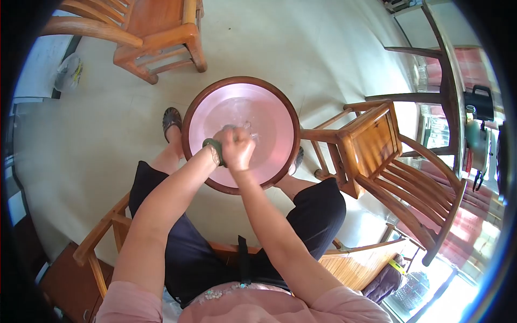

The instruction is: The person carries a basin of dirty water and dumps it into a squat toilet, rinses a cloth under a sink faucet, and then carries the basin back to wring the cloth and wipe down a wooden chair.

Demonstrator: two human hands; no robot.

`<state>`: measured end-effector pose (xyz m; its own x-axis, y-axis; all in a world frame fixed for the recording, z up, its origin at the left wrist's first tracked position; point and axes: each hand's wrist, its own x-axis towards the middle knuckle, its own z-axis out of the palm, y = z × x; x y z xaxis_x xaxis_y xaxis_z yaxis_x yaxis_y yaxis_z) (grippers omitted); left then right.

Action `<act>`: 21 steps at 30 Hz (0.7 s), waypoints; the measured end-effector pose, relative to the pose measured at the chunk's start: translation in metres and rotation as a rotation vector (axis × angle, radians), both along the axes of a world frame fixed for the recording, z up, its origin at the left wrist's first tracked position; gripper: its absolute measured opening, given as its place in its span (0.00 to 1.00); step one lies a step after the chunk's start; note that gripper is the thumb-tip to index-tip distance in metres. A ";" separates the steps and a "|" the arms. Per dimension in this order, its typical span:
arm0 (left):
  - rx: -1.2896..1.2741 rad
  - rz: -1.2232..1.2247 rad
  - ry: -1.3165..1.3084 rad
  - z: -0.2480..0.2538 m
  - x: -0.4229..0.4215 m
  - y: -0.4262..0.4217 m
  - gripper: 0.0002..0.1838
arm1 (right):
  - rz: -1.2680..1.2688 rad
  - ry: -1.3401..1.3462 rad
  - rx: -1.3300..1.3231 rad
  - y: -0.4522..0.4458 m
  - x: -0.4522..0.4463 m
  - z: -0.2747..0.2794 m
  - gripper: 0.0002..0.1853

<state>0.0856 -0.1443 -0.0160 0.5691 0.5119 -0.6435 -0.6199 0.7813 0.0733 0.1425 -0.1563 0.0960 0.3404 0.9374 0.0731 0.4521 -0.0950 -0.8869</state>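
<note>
A pink basin (274, 153) with a brown rim stands on the floor between my feet, with water in it. Over the water, my left hand (224, 137) and my right hand (241, 153) are pressed together, both with curled fingers. A green bangle (212, 144) circles my left wrist. Splashes or bubbles show just beyond my knuckles. Whatever lies between my fingers, if anything, is hidden, and the hands are slightly blurred.
A wooden chair (371, 142) stands close to the basin's right side. Another wooden chair (161, 40) is at the upper left. A dark-edged table (449, 97) stands at the far right. My sandalled foot (172, 117) is left of the basin.
</note>
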 end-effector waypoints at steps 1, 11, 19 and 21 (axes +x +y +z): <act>-0.107 0.052 -0.105 0.010 0.004 0.002 0.08 | -0.026 -0.038 -0.151 0.010 0.009 -0.009 0.12; -0.121 -0.073 0.603 0.078 0.014 0.024 0.11 | -0.047 0.459 -0.516 0.019 0.059 -0.060 0.17; 0.045 -0.189 0.507 0.072 0.002 0.017 0.13 | 0.233 0.162 0.092 -0.021 0.018 0.038 0.13; 0.048 -0.113 0.166 0.041 0.006 0.012 0.13 | 0.204 0.121 -0.094 -0.011 0.026 0.043 0.12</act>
